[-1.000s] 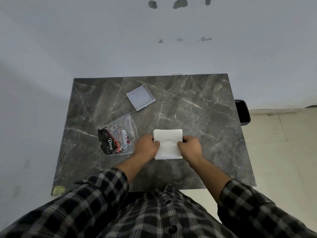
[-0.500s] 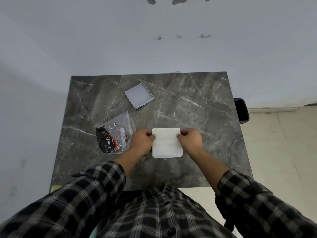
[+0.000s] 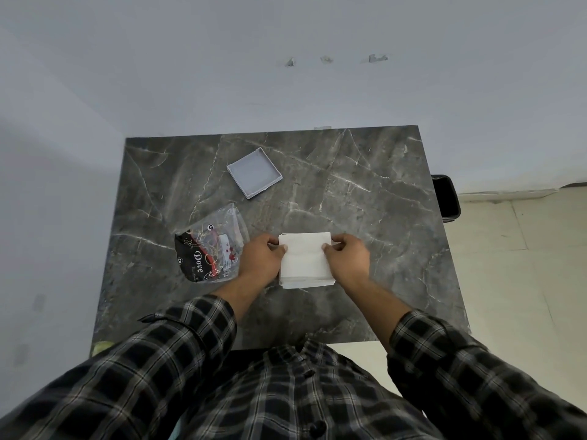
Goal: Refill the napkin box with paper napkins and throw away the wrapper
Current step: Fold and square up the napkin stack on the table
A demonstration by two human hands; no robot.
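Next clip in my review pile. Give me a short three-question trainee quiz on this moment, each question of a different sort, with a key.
1. True or false: the napkin stack is held from both sides, by the left hand and the right hand.
2. Multiple choice: the wrapper lies A) inside the napkin box, B) on the table beside the left hand, C) in the black bin.
3. Fill in: the napkin box sits open and ____.

Key: 1 true; 2 B; 3 empty
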